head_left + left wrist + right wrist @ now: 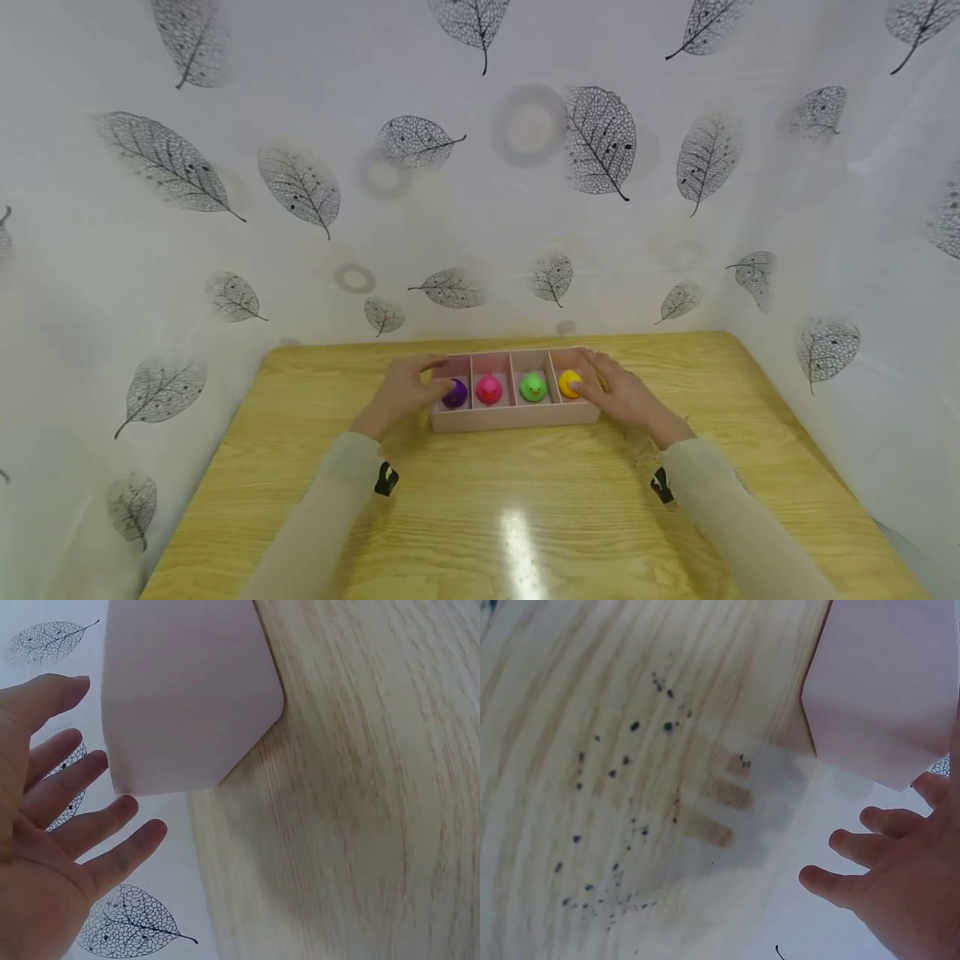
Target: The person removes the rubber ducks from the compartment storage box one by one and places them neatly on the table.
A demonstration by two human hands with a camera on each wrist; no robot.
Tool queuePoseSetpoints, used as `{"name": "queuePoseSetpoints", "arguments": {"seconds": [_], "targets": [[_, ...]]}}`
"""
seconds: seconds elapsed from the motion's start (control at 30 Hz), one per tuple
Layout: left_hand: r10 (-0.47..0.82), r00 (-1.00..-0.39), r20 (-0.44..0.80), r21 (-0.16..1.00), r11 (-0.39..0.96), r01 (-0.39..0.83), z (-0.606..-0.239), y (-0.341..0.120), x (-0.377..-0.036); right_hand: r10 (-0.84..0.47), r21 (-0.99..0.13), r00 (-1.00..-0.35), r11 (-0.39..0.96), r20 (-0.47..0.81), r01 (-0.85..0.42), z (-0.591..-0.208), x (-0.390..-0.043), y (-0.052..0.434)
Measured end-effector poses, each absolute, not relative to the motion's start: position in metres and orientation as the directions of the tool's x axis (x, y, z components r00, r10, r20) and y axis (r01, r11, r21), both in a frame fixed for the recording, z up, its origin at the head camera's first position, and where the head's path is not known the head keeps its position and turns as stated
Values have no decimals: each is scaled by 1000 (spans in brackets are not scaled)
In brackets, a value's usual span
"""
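A pale pink divided box (517,418) stands on the table, with one small toy duck per compartment. From left to right sit a purple duck (454,395), a pink duck (489,389), a green duck (533,387) and a yellow duck (569,383). At the box's left end is my left hand (399,395), its thumb overlapping the purple duck in the head view. My right hand (628,400) is at the opposite end, thumb tip over the yellow duck's edge. Both wrist views show the fingers spread and relaxed beside the box's end walls.
The wooden table (480,500) has its back edge just behind the box. White sheeting printed with dark leaves (600,142) hangs behind and along both sides. A bright reflection lies on the tabletop near the front.
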State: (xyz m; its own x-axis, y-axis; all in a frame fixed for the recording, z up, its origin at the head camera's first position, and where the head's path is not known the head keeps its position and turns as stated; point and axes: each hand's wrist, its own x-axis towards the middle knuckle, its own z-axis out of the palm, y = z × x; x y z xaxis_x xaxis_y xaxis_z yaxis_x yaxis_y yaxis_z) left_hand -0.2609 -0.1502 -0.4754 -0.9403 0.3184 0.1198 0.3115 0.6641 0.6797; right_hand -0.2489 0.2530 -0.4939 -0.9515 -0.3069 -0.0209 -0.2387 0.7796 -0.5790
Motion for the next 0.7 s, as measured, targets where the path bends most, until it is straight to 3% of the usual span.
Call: {"name": "queuePoseSetpoints", "arguments": {"seconds": [0.7], "targets": [[351,-936,21,649,708,280,-489,-141,-270,-316,-619,-947,755,-54,-216,-504,-253,259]]}}
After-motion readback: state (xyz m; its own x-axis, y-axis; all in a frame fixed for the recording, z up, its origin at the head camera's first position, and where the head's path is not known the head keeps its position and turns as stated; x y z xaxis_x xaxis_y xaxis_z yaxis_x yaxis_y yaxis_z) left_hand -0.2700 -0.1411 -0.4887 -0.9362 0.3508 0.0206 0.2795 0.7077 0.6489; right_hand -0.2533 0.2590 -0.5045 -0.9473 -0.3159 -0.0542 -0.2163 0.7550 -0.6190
